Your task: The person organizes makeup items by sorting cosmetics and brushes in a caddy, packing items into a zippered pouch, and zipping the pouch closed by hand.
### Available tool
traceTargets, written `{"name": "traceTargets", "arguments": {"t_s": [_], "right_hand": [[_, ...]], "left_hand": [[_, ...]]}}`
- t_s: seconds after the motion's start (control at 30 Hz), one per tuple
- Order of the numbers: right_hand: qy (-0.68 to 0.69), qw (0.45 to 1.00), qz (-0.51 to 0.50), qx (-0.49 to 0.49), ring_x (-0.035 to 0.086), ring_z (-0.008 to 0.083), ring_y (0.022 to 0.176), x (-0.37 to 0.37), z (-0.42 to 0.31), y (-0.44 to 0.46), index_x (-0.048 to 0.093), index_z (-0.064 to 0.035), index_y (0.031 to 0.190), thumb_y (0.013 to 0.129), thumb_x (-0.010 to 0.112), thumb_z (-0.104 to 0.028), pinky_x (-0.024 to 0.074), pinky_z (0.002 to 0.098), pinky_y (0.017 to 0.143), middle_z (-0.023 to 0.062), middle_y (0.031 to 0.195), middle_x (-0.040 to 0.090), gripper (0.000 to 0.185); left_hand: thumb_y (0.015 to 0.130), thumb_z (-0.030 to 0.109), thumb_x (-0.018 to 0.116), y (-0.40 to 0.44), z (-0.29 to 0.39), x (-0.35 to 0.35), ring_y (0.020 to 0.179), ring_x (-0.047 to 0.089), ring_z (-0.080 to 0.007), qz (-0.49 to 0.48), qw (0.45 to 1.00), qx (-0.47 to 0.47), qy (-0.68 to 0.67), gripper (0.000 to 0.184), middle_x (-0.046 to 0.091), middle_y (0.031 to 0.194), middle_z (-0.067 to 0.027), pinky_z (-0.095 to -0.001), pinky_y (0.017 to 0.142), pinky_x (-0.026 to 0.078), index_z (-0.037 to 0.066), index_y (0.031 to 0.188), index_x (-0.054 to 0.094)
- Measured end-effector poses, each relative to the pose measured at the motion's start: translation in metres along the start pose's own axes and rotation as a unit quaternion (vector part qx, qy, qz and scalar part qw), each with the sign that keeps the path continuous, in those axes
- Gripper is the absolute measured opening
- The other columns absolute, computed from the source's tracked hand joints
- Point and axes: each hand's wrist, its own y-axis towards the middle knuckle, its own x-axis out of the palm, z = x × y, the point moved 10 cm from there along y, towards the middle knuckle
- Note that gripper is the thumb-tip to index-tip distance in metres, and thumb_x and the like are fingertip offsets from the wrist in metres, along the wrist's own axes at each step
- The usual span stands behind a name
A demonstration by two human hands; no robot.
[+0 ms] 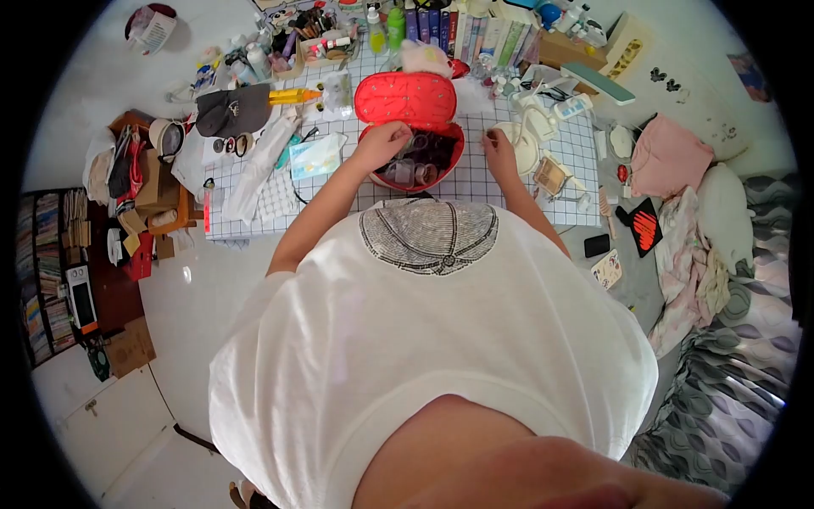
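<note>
A red cosmetic case lies open on the table in front of me, its lid tipped back. Inside it are dark items and several small clear containers. Over the left rim of the case is my left hand, its fingers curled together; whatever they might hold is too small to see. To the right of the case, apart from it, my right hand is closed beside the round white lamp base. Its fingertips are pressed together, and I cannot make out anything in them.
The table has a grid-patterned cloth. A blue-and-white packet, a dark cap and a yellow tube lie left. Books and bottles line the back. A compact and a phone are right.
</note>
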Motion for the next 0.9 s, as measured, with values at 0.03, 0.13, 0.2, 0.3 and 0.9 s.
{"name": "traceTargets", "arguments": {"t_s": [0.03,0.13,0.2,0.3,0.9], "right_hand": [[0.012,1.000,-0.015,-0.011,0.058,0.0231,0.076,0.004,-0.023,0.002,0.050,0.0011,0.097,0.082,0.054,-0.013,0.0458,0.0325,0.068,0.0139,0.085,0.058,0.021],[0.046,0.997,-0.059,-0.032,0.058,0.0179,0.073,0.014,-0.087,0.010,0.049,0.0024,0.098,0.083,0.054,-0.014,0.0457,0.0284,0.066,0.0125,0.082,0.059,0.022],[0.066,0.994,-0.088,-0.028,0.057,0.0145,0.072,0.024,-0.108,0.015,0.050,0.0022,0.098,0.083,0.054,-0.013,0.0454,0.0270,0.066,0.0104,0.081,0.059,0.022],[0.215,0.972,-0.097,-0.011,0.055,0.0108,0.071,0.041,-0.121,0.020,0.051,0.0010,0.095,0.083,0.055,-0.014,0.0445,0.0241,0.064,0.0069,0.080,0.059,0.020],[0.290,0.902,-0.297,0.121,0.055,0.0099,0.076,0.165,-0.165,-0.014,0.053,-0.0008,0.099,0.082,0.058,-0.015,0.0445,0.0221,0.064,0.0024,0.086,0.058,0.023]], "left_hand": [[0.084,0.012,0.051,0.002,0.002,0.002,0.070,0.052,-0.0098,-0.005,1.000,0.005,-0.010,0.015,0.058,0.078,-0.0029,-0.0236,0.064,0.043,0.001,0.093,0.054],[0.087,0.016,0.049,0.007,0.012,0.007,0.070,0.051,-0.0091,-0.009,0.999,0.011,-0.050,0.019,0.057,0.082,-0.0017,-0.0228,0.064,0.042,0.002,0.098,0.053],[0.088,0.019,0.048,0.007,0.022,0.007,0.071,0.052,-0.0088,-0.001,0.996,0.011,-0.084,0.022,0.057,0.084,-0.0015,-0.0223,0.064,0.043,0.002,0.102,0.051],[0.089,0.021,0.048,0.005,0.038,0.003,0.071,0.053,-0.0088,0.010,0.988,-0.010,-0.153,0.025,0.057,0.086,-0.0019,-0.0221,0.065,0.043,0.001,0.103,0.050],[0.085,0.009,0.053,-0.044,-0.026,-0.065,0.073,0.054,-0.0087,0.051,0.949,-0.067,-0.305,0.011,0.057,0.081,-0.0019,-0.0221,0.067,0.046,0.003,0.093,0.052]]}}
